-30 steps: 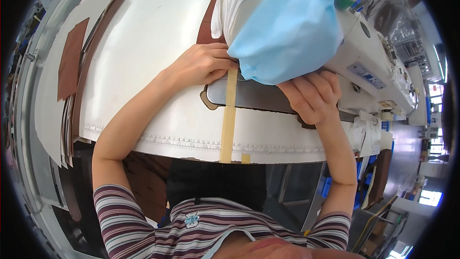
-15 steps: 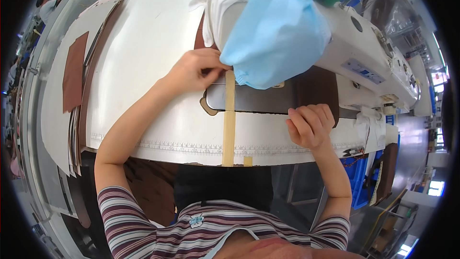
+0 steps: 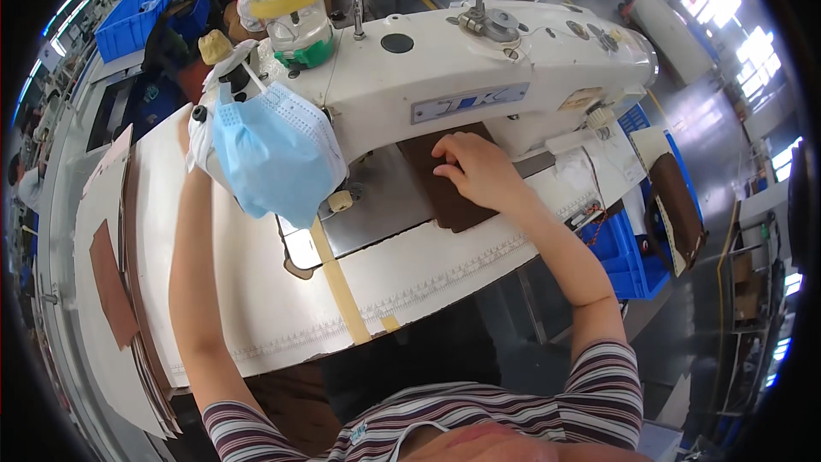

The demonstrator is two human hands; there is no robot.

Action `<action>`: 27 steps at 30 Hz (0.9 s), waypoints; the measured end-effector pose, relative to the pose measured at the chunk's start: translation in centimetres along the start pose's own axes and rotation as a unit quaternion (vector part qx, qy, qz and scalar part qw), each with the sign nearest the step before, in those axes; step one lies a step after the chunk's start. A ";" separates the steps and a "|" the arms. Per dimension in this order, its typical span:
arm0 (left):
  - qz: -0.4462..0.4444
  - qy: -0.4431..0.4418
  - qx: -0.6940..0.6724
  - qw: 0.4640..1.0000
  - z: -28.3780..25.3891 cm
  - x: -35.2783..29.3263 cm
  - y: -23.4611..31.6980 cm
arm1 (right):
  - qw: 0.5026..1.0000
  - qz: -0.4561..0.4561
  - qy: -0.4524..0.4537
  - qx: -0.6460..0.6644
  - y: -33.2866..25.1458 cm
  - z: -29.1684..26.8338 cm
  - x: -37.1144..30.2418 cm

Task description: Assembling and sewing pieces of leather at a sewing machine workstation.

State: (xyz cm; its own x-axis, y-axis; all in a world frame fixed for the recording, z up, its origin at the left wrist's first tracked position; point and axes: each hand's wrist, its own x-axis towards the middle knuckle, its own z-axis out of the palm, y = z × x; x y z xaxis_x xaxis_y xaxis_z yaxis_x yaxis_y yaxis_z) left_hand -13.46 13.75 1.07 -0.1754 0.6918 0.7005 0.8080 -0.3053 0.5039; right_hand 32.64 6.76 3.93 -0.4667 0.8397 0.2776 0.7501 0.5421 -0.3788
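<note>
The brown piece lies beneath my half-open, loosely curled right hand, away from my left hand, mostly hidden, grip impossible to tell.

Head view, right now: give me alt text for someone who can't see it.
A person's right hand is over a dark brown panel at a white sewing machine, left forearm extended beside a blue face mask.

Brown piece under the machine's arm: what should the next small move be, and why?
Perhaps flatten the right hand onto the brown piece to steady it. Its fingers curl over the piece with no visible grip, and the piece lies partly beneath the sewing machine, its near edge over the white tabletop.
</note>
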 end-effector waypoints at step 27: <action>-0.315 -0.128 0.263 0.903 -14.6 -18.4 9.6 | 0.969 -0.140 -0.198 0.040 -9.9 2.9 -5.1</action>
State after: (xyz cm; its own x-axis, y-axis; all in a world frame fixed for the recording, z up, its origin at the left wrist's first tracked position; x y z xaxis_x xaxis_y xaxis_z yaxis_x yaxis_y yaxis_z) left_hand -10.68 -11.48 0.37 -0.6125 0.7685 0.1849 0.7598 0.5080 0.4057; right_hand 26.26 -2.85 3.72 -0.8015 0.5975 0.0246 0.5370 0.7372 -0.4101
